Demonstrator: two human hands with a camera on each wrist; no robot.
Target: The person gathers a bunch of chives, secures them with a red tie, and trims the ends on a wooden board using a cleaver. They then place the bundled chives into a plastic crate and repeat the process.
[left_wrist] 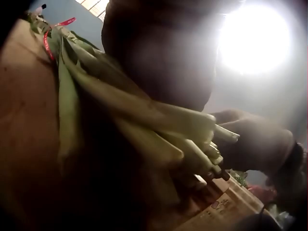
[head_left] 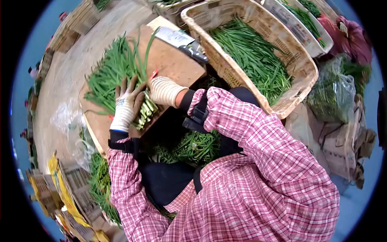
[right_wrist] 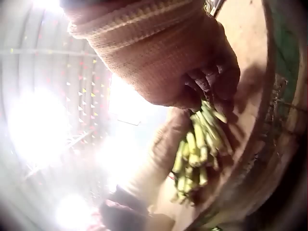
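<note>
Long green leafy stalks (head_left: 117, 66) lie across a brown board, their pale cut ends (right_wrist: 195, 144) bunched at its near edge. My gloved left hand (head_left: 127, 105) rests over the bunch with fingers spread and extended. Beside it, the gloved right hand (head_left: 165, 90) has its fingers curled; in the right wrist view this right hand (right_wrist: 163, 62) pinches some stalks at the edge of the bunch. A red band (left_wrist: 48, 45) shows around the leaves in the left wrist view, and a red bit (head_left: 154, 74) sticks out by the right hand. The palms are hidden.
A cleaver (head_left: 173, 37) with a dark handle lies at the board's (head_left: 173, 58) far edge. To the right stands a dirty crate (head_left: 225, 60) of green stalks, with a white crate (head_left: 328, 44) behind. More greens (head_left: 193, 147) lie below, between the legs.
</note>
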